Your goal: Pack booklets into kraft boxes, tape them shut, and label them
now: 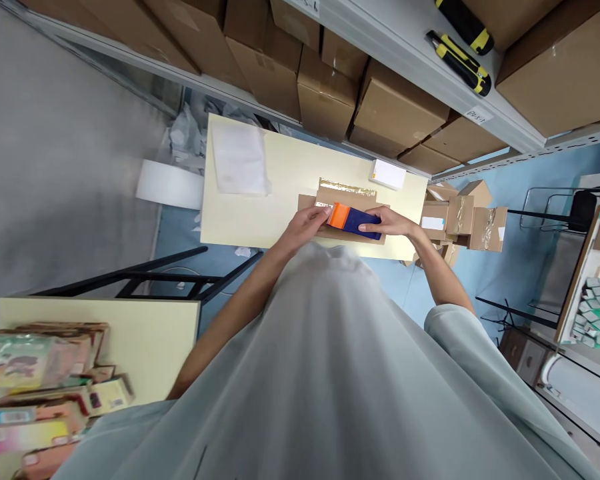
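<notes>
A small flat box (354, 221), dark blue with an orange end, is held low over the table. My right hand (391, 221) grips its blue end, thumb on top and fingers around the far edge. At the orange end, my left hand (307, 225) is closed, its fingertips meeting the box's edge; a pale shiny bit shows by them. Under the box lies an unfolded piece of brown cardboard (347, 195) with a strip of shiny tape along its far edge. What is printed on the box is too small to read.
On the cream table (285, 160) lie white sheets (240, 160) and a white box (387, 175). Shelves of cardboard boxes (325, 93) run along the far side, with a utility knife (460, 63) above. Cartons (463, 217) stand right; a second table (150, 333) holds packages at left.
</notes>
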The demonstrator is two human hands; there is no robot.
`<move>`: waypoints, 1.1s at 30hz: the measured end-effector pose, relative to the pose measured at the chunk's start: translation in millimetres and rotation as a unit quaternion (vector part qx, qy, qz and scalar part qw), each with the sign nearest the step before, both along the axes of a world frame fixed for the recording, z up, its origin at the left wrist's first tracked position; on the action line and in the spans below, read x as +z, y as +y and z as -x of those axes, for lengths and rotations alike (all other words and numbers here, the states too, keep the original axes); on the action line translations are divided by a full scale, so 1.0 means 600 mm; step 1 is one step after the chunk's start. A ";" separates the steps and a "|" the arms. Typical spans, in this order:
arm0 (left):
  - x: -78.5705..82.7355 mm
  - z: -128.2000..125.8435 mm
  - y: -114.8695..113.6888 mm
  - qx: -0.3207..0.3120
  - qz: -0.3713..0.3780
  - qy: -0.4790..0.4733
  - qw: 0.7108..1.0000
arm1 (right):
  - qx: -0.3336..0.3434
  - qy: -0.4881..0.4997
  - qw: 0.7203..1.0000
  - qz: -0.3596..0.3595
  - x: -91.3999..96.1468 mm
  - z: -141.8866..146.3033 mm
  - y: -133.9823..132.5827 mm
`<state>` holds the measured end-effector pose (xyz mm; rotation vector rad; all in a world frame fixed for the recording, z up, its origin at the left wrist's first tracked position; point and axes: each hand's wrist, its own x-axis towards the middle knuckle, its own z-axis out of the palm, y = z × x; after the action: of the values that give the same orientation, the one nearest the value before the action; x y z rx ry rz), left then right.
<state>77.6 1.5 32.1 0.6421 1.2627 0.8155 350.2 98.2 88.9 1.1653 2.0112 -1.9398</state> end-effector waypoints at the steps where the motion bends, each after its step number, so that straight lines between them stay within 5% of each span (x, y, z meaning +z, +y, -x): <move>1: 0.002 -0.002 -0.001 0.004 0.007 -0.007 1.000 | 0.002 0.001 1.000 0.003 0.000 -0.001 0.000; 33: -0.030 -0.026 -0.017 0.013 -0.007 0.024 1.000 | -0.012 0.000 1.000 0.007 0.004 -0.001 -0.025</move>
<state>92.9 -8.7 13.8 0.6614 1.3110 0.8356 350.7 83.1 91.3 1.1918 1.9895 -1.9604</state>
